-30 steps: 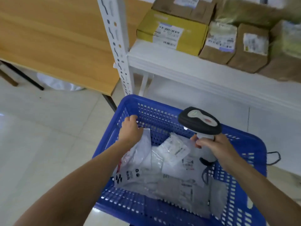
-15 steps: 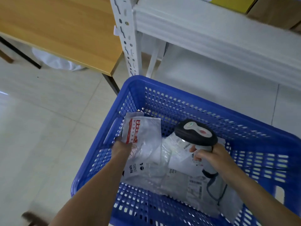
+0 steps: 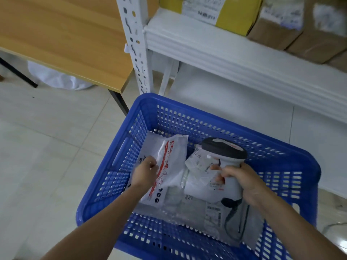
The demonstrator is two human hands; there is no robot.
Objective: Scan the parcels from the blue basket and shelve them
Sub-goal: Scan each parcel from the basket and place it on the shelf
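Parcels (image 3: 187,209) are all down in the blue basket (image 3: 206,113), a loose pile of flat poly bags across its bottom. None of this lot looks scanned or shelved yet, so we'd call it early days.

Our left hand (image 3: 145,172) is pinching a white mailer (image 3: 169,162) with red print by its left edge, close to the basket's left wall. The mailer is tipped up off the pile. Our right hand (image 3: 242,182) is wrapped round the grip of the scanner (image 3: 225,152). Its dark head sits low inside the basket, right over a small clear bag (image 3: 201,162) with a barcode label, near the middle.

So we reckon the step in hand is pick one and scan it. The catch is that we can't spot a shipping label on the side of the white mailer facing us, only the red branding. The next move probably calls for flipping or tilting it until the barcode faces the scanner head, then squeezing the trigger.

After that it goes up on the white shelf (image 3: 225,51) past the basket's far edge. Boxes (image 3: 234,17) already fill the back of it, so a thin bag may have to go along the front edge.
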